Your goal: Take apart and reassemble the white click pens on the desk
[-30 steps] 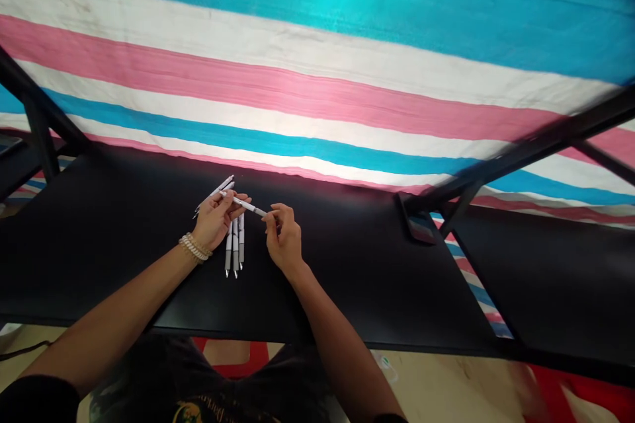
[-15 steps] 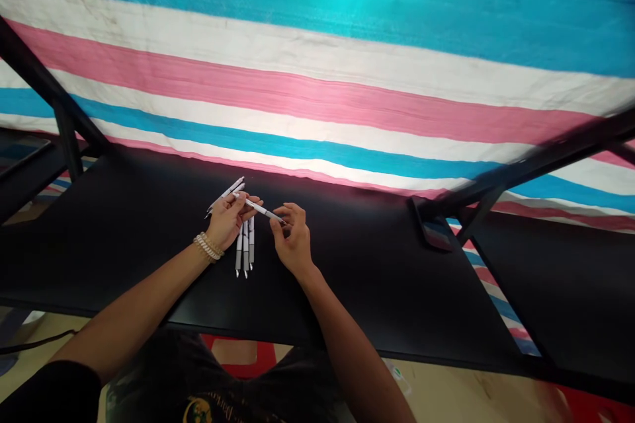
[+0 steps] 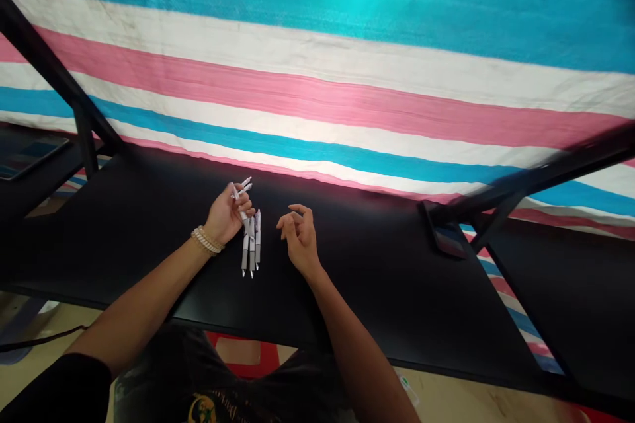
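My left hand (image 3: 231,213), with a beaded bracelet at the wrist, is closed around a white pen (image 3: 244,217) that slants down toward the table. Just below that hand, a group of white pens with grey grips (image 3: 251,254) lies side by side, their metal tips toward me. Behind my left fingers the ends of more white pens (image 3: 247,183) show, mostly hidden by the hand. To the right of the row, my right hand (image 3: 300,234) hovers with bent fingers apart and nothing in them.
The pens lie on a black table (image 3: 367,284). A striped sheet (image 3: 317,99) hangs along its far edge. Black slanted frame bars (image 3: 550,172) stand at both sides, and a dark flat object (image 3: 446,234) lies near the right bar. A red stool (image 3: 248,360) shows below.
My right hand has let go of the pen's end and drawn slightly right. The pen in my left hand has swung from pointing right to pointing down. The view has shifted slightly.
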The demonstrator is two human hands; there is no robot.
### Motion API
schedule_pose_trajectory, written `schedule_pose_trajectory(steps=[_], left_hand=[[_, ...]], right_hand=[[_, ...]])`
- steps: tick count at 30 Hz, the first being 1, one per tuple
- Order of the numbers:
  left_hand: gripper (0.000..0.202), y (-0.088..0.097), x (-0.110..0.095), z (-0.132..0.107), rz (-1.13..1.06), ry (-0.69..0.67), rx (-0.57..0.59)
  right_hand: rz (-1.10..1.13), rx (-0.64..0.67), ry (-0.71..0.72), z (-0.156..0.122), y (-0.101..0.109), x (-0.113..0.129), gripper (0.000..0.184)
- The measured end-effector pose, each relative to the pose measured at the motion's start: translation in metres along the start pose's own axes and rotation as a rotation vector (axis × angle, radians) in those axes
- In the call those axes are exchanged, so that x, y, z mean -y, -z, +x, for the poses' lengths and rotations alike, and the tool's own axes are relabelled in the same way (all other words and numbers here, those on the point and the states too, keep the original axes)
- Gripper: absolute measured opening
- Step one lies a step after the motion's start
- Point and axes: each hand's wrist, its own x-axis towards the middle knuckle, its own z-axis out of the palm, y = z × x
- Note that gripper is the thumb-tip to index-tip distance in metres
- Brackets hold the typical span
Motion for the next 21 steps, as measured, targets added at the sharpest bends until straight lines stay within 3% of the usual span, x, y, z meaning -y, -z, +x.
schedule_pose_trajectory(steps=[2, 7, 17, 21], left_hand=[[0.041, 0.005, -0.022, -0.001, -0.045, 0.076, 0.047], [0.032, 0.019, -0.069, -0.002, -0.075, 0.033, 0.020], [0.036, 0.044, -0.124, -0.003, -0.093, -0.205, -0.035], [0.035, 0.045, -0.133, -0.006, 0.008, -0.238, -0.089]], right_hand=[[0.019, -0.010, -0.012, 0.001, 0.000, -0.001, 0.031], [-0.079, 0.007, -0.059, 0.001, -0.001, -0.005, 0.029], [-0.188, 0.039, -0.035, 0.002, -0.002, -0.006, 0.024], [-0.205, 0.097, -0.022, 0.000, -0.003, -0.002, 0.027]])
